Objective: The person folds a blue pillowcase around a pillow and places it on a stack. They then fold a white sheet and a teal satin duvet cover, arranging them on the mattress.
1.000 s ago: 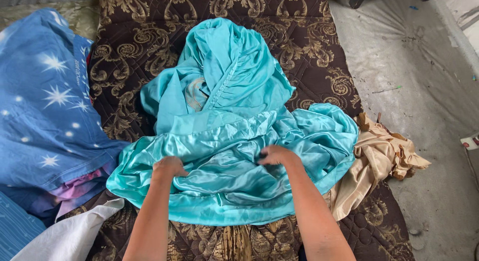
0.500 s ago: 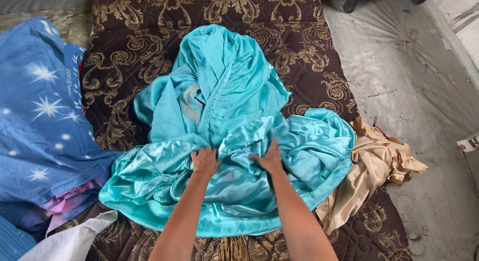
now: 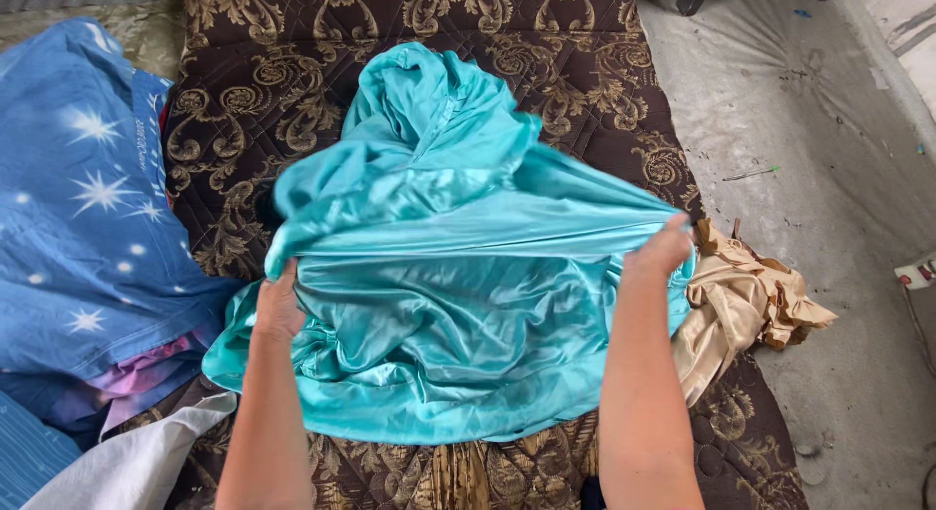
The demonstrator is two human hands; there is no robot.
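Left hand (image 3: 278,305): grip clamped on the left end of a stretched fold of the turquoise satin garment (image 3: 458,305); fingers hidden under the cloth.
Right hand (image 3: 663,249): grip pinched shut on the right end of the same fold, thumb on top.
Garment position: spans between the two grips, the taut edge running straight from one to the other; the rest sags below and toward the person, and a hooded or gathered part lies beyond the grips on the mattress (image 3: 575,61).
Garment material: thin, glossy, slippery weave; soft creases, bright sheen on the ridges.
Mattress surface: quilted brown fabric with gold scroll pattern, slightly rough.
Left of the left grip: blue star-print cloth (image 3: 88,208), matte, rumpled; white cloth (image 3: 136,461) below it.
Right of the right grip: crumpled beige satin cloth (image 3: 751,300), just beside the garment's edge.
Risk, slip: the slick satin could slide out of a pinch, likely at the right grip, which holds little cloth.
Risk, skew: uneven pull would probably twist the fold.
Risk, snag: the slack lower part may drag the beige cloth along.
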